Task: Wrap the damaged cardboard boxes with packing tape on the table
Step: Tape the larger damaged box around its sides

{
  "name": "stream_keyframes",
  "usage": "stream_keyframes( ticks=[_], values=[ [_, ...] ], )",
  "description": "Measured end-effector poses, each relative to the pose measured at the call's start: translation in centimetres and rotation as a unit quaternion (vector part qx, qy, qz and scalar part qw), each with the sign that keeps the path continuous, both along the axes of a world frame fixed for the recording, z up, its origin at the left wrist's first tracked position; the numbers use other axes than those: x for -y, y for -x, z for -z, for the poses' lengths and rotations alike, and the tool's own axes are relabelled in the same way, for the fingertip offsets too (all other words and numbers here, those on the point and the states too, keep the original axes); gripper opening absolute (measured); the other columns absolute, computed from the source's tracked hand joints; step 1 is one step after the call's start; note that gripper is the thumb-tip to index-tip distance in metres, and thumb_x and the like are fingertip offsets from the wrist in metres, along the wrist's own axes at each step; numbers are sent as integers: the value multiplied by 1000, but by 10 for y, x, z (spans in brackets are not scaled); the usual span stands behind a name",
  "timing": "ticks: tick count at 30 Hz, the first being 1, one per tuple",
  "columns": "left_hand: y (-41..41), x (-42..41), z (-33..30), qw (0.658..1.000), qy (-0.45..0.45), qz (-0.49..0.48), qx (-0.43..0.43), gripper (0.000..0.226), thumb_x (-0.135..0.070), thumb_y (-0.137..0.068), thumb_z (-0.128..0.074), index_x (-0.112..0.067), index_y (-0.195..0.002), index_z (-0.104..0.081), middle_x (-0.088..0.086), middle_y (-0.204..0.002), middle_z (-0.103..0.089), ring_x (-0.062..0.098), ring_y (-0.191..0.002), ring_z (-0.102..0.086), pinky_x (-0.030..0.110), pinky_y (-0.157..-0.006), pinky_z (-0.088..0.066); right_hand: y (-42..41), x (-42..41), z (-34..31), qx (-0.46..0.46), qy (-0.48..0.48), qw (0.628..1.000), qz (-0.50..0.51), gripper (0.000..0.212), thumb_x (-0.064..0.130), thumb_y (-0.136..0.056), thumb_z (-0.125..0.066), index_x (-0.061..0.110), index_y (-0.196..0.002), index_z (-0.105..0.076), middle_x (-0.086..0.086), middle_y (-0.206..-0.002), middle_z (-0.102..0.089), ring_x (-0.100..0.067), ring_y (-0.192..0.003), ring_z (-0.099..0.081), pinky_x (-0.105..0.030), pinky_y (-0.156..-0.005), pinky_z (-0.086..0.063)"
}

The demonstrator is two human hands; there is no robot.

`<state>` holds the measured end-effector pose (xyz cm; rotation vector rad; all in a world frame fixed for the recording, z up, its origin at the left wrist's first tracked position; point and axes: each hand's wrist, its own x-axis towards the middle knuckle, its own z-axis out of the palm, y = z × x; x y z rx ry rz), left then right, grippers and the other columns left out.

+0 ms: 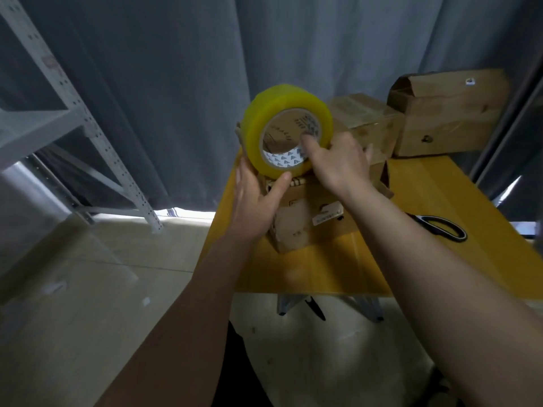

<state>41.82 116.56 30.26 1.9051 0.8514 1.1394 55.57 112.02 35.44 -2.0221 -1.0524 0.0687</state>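
A big yellow roll of packing tape (pixel 264 113) is held up above a worn cardboard box (pixel 308 224) on the yellow table (pixel 440 195). My left hand (pixel 258 198) cups the roll from below and the left, thumb against its lower rim. My right hand (pixel 338 163) grips the roll's right side, with its thumb inside the cardboard core. Two more cardboard boxes stand behind: a mid-sized one (pixel 367 118) and a larger one (pixel 449 113) at the back right.
Black scissors (pixel 440 227) lie on the table to the right of the near box. A grey curtain (pixel 176 83) hangs behind the table. A white metal shelf frame (pixel 73 107) stands at the left. The table's front edge is near my body.
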Motion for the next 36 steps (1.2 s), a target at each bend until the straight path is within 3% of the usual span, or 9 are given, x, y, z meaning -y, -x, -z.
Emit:
stream_keyframes(
  ticks=[2,4,7,13,17,24,28,33,36],
  values=[
    [-1,0,2,1000,-15,-12,-7,84,-48,-84,-60,-16,-152,-23,5,-150,-36,19,-141,-32,47,-115,-29,-2,0,-1,-12,-28,999,-18,44,50,-93,-45,13,-84,-67,-6,-87,-67,-30,-98,-58,-49,-111,-24],
    [-1,0,2,999,-30,-14,-12,82,-52,-83,-58,-14,-149,-28,4,-146,-41,18,-138,-37,47,-113,-33,-10,2,-1,-39,-49,998,-22,41,45,-92,-49,16,-65,-52,-3,-68,-54,-29,-76,-51,-35,-77,-40],
    [0,-1,4,999,-49,-8,-5,82,-56,-82,-54,-14,-147,-30,-4,-132,-51,19,-132,-44,49,-109,-37,-27,8,-7,-68,-54,996,20,47,44,-92,-52,17,-58,-36,0,-58,-37,-25,-59,-40,-32,-48,-20],
    [-8,2,8,993,-110,-30,-21,62,-47,-89,-45,-18,-144,-39,-13,-124,-55,10,-130,-39,48,-109,-32,-42,6,-2,-87,-92,991,50,33,43,-91,-55,11,-94,-63,-3,-89,-60,-30,-93,-60,-31,-72,-38],
    [-8,2,11,991,-127,-24,-31,61,-45,-93,-42,-18,-147,-37,-13,-128,-51,20,-137,-33,53,-111,-29,-33,-2,5,-56,-40,996,53,52,53,-77,-68,15,-112,-63,-6,-117,-63,-30,-120,-47,-39,-99,-36],
    [-3,-3,12,988,-143,-27,-59,59,-47,-95,-38,-20,-147,-38,-9,-133,-53,18,-138,-31,50,-113,-28,-42,0,8,-100,-59,991,63,48,50,-85,-61,9,-109,-68,-10,-113,-63,-30,-122,-45,-40,-102,-37],
    [-1,-5,12,980,-167,-28,-101,53,-47,-99,-30,-30,-149,-35,0,-148,-44,16,-142,-25,45,-116,-23,-49,9,2,-117,-113,982,91,23,36,-87,-62,14,-88,-65,-3,-84,-64,-27,-90,-63,-33,-74,-48],
    [-1,7,-1,975,-165,-28,-146,47,-33,-100,-30,-30,-147,-38,4,-139,-51,22,-141,-26,50,-115,-20,-57,15,-1,-88,-139,980,113,32,34,-91,-60,13,-114,-65,-8,-111,-68,-28,-103,-62,-37,-84,-50],
    [1,6,-25,942,-193,-46,-270,48,-42,-94,-32,-35,-136,-54,-1,-129,-54,21,-132,-37,59,-116,-14,-55,13,3,-80,-141,981,106,32,34,-92,-59,12,-116,-61,-8,-114,-66,-28,-107,-61,-38,-86,-49]
  ],
)
